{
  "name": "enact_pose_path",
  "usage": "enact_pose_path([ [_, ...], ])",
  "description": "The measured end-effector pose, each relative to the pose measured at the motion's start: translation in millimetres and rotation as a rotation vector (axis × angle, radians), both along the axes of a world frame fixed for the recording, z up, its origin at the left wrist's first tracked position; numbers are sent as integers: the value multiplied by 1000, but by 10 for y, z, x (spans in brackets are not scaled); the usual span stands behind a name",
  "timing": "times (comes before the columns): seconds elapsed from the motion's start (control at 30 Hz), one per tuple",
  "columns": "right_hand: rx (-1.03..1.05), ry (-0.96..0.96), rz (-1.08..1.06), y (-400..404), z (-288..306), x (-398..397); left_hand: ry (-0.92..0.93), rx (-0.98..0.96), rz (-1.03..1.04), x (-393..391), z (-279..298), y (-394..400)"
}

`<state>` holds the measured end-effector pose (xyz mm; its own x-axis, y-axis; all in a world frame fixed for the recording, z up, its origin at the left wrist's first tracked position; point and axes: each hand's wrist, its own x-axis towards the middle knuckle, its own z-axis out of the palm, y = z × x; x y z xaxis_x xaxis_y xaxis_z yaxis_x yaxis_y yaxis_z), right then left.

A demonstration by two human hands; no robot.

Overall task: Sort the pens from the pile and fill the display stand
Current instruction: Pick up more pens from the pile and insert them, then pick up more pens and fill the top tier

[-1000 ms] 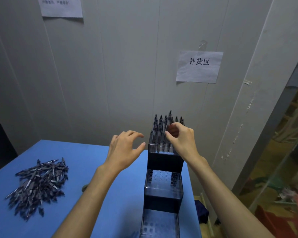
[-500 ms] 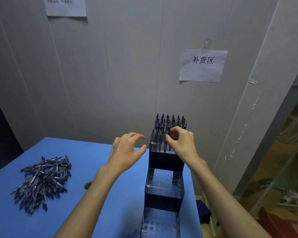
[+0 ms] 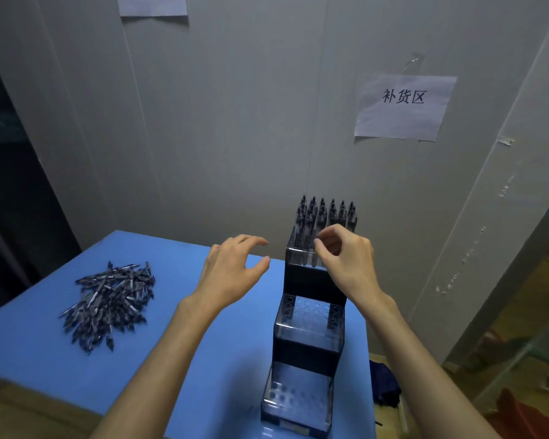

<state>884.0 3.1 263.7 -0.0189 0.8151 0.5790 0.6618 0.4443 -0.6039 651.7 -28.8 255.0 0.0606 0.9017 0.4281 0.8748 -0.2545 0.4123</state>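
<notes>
A black and clear three-tier display stand (image 3: 308, 346) sits at the right edge of the blue table (image 3: 184, 359). Its top tier holds several dark pens (image 3: 327, 213) standing upright; the middle and bottom tiers show bare holes. A pile of dark pens (image 3: 108, 299) lies on the left of the table. My right hand (image 3: 346, 261) is at the front row of the top tier, thumb and forefinger pinched on the top of a pen there. My left hand (image 3: 232, 274) hovers just left of the top tier, fingers spread and curved, holding nothing.
A grey panel wall stands close behind the table, with a paper sign (image 3: 403, 106) taped to it. The stand is close to the table's right edge; beyond it the floor holds a dark blue cloth (image 3: 382, 384) and clutter.
Both hands stay almost where they were at the top tier. The view has tilted and shifted a little, so the table and pile sit further right in the picture.
</notes>
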Motion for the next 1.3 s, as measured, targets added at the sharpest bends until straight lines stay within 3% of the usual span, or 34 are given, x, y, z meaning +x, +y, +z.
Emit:
enact_pose_path([
  [0.3,-77,-100,229,-182,-419,-622,28,-113,99,-422,-286,-420],
  [0.57,-120,-180,310,-314,-593,-1517,1,-140,188,-1293,-425,-776],
  [0.93,-175,-206,270,-676,-845,-3069,16,-254,215,-3102,-726,-1259],
  [1.3,-331,-268,164,-832,-1355,-4085,-21,-378,212,-4513,-1208,-1390],
])
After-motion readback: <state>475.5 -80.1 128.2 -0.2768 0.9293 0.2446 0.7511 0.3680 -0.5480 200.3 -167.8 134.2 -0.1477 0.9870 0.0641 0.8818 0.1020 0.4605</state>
